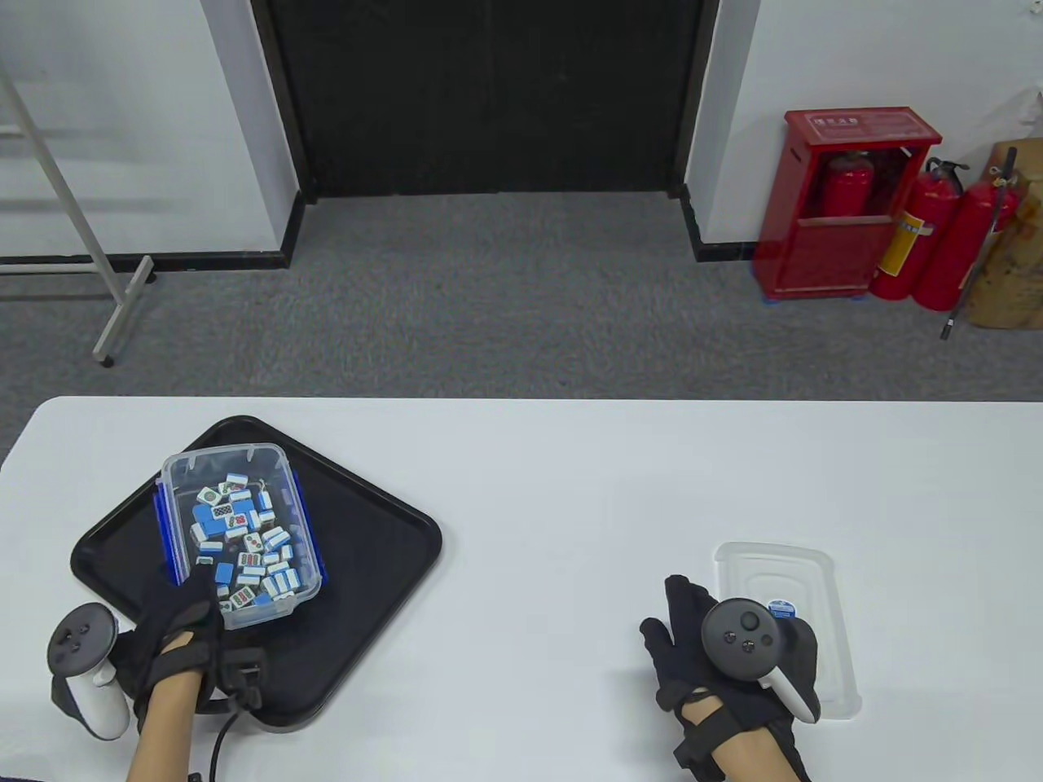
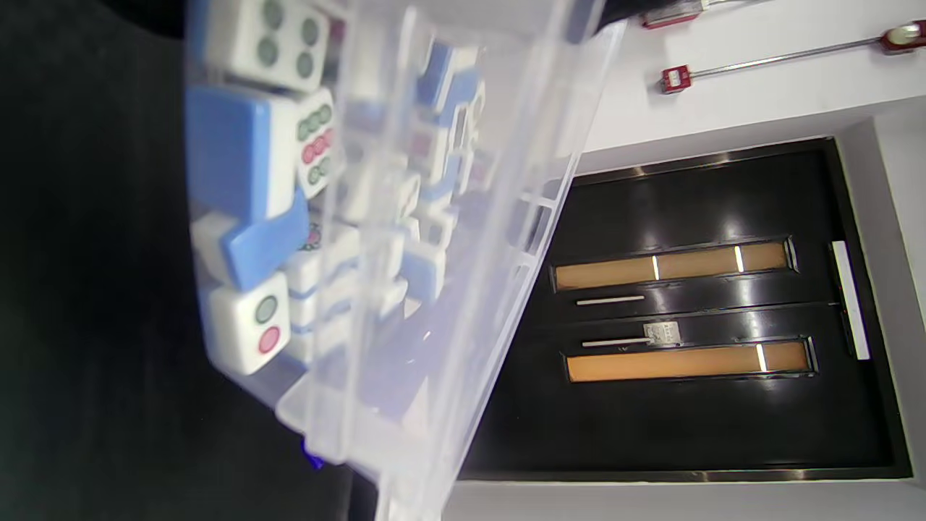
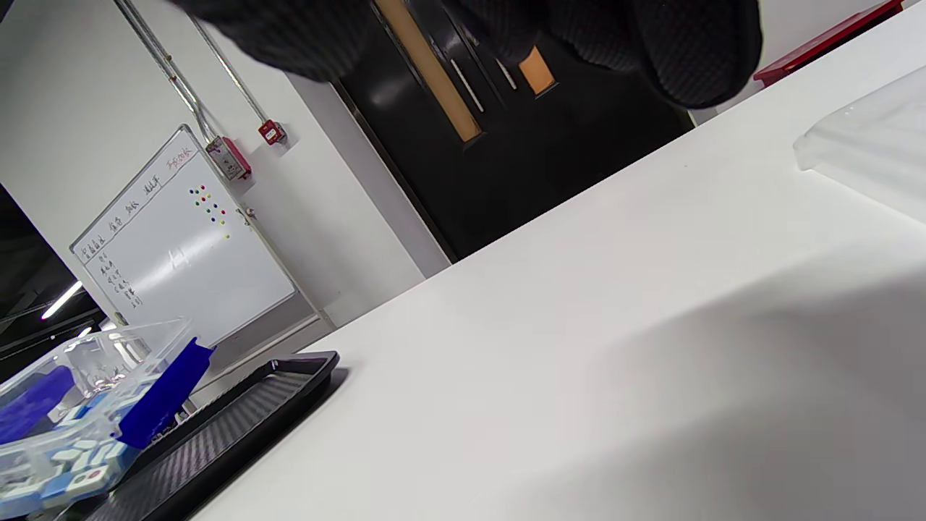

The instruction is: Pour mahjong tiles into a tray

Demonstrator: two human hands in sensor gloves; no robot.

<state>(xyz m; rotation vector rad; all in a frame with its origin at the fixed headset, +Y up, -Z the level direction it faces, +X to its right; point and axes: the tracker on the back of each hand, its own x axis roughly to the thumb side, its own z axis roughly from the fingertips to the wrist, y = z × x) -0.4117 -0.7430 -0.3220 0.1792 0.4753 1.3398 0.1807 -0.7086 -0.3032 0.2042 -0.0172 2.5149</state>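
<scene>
A clear plastic box point(image 1: 236, 533) with blue side clips holds many blue-and-white mahjong tiles point(image 1: 244, 542). It is over the black tray point(image 1: 375, 554) at the table's left. My left hand point(image 1: 183, 623) grips the box at its near end, fingers at the rim. In the left wrist view the box point(image 2: 448, 289) fills the frame, tilted, with tiles point(image 2: 253, 181) piled against one wall. My right hand point(image 1: 701, 643) lies open on the table, beside the clear lid point(image 1: 815, 586). The right wrist view shows the box point(image 3: 79, 405) and the tray point(image 3: 239, 427) at its far left.
The white table point(image 1: 570, 489) stretches between the tray and the lid. The lid's corner also shows in the right wrist view point(image 3: 868, 145). A cable point(image 1: 218, 741) runs from my left wrist off the near edge.
</scene>
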